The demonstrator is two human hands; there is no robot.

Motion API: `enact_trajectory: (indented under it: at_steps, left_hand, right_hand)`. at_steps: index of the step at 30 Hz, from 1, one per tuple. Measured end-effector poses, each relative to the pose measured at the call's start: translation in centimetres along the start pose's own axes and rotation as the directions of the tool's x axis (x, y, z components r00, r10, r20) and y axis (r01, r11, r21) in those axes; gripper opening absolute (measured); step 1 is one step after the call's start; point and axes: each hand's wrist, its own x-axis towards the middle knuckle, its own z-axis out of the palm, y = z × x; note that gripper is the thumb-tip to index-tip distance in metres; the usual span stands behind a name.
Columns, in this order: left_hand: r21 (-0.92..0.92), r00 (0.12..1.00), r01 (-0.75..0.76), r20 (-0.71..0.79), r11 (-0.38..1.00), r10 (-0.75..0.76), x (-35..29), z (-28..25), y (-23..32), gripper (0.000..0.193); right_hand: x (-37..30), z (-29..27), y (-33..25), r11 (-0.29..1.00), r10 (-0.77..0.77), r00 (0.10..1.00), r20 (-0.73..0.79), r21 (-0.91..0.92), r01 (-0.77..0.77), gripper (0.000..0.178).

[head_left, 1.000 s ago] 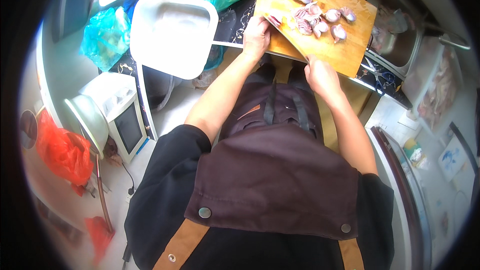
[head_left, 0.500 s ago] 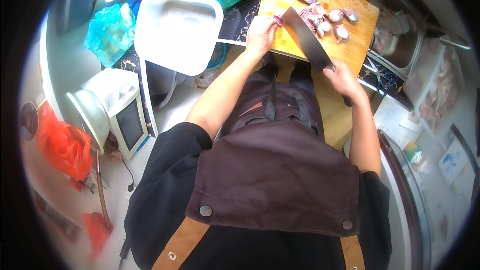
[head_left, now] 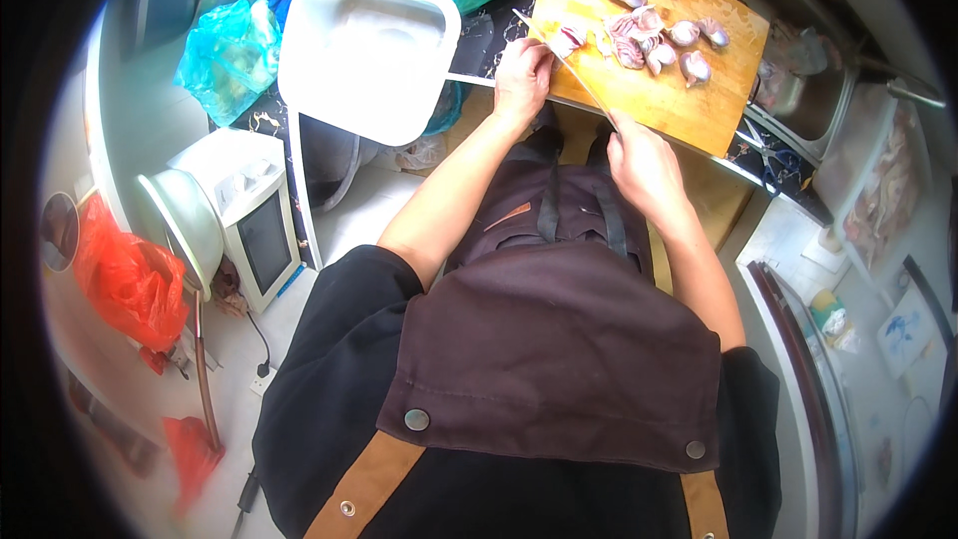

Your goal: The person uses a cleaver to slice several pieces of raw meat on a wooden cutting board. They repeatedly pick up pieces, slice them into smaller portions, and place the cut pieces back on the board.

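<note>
The right hand [head_left: 644, 168] grips a knife [head_left: 584, 83] over the near edge of the cutting board [head_left: 720, 105]; the left hand [head_left: 522, 82] curls at its near left corner, grip unclear, beside a pinkish food piece [head_left: 567, 41]; more pieces [head_left: 696, 67] lie mid-board

this is a kitchen; whether of a home or a business is unclear. a steel sink [head_left: 820, 112] is set into a dark, patterned counter [head_left: 479, 62], a wooden cutting board [head_left: 714, 110] bearing pinkish, raw-looking pieces [head_left: 627, 52] lies beside it, a white, microwave-like appliance [head_left: 264, 240] stands at left, and the person wears a dark apron [head_left: 559, 349].
</note>
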Motion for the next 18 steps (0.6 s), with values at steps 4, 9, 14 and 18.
enact_trajectory:
  at_steps: [4, 9, 14, 18]
  left_hand:
    - [0.052, 1.000, -0.013, -0.005, 0.999, 0.013, -0.2, 0.2, 0.2, 0.024]
    - [0.029, 0.997, 0.030, 0.077, 0.999, -0.032, -0.1, -0.3, 0.5, 0.031]
    - [0.024, 0.996, 0.019, 0.085, 1.000, -0.021, 0.1, -0.3, 0.5, 0.035]
    - [0.025, 0.998, -0.051, 0.038, 0.998, 0.050, 0.4, -0.2, 1.0, 0.038]
  right_hand:
    - [0.5, 0.8, -0.2, 0.999, -0.018, 1.000, 0.014, -0.039, 0.019, 0.026]
    - [-0.3, 0.6, -0.3, 0.997, -0.008, 1.000, 0.028, -0.083, 0.010, 0.022]
    - [0.0, 0.7, -0.1, 0.996, 0.000, 0.999, 0.045, -0.088, 0.004, 0.020]
    - [3.3, 1.9, -0.5, 0.998, -0.024, 0.997, 0.070, -0.058, 0.028, 0.021]
